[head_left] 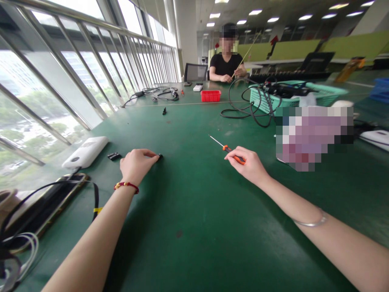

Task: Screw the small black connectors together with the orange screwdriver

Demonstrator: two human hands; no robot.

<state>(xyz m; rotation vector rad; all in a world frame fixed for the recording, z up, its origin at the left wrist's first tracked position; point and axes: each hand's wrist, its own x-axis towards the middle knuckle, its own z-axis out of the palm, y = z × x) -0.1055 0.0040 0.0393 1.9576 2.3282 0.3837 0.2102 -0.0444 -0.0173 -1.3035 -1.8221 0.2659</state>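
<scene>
My left hand [138,163] is closed, with a small black piece [160,157] pinched at its fingertips just over the green table. What kind of part it is, I cannot make out. Beside that wrist lies another small black part [114,156] with ridges. In my right hand [247,162] is a screwdriver [226,149] with an orange and black handle, its thin metal shaft pointing forward and left. The screwdriver's tip is apart from the black piece. Farther forward on the table sits a small black object [164,110].
A white power bank [86,152] and a dark phone [51,207] with cables lie at left. Ahead are a red tray [210,96] and a green basket [264,101] holding cables. A pixelated object [313,134] is at right. Across the table sits a person [226,61] holding a thin stick.
</scene>
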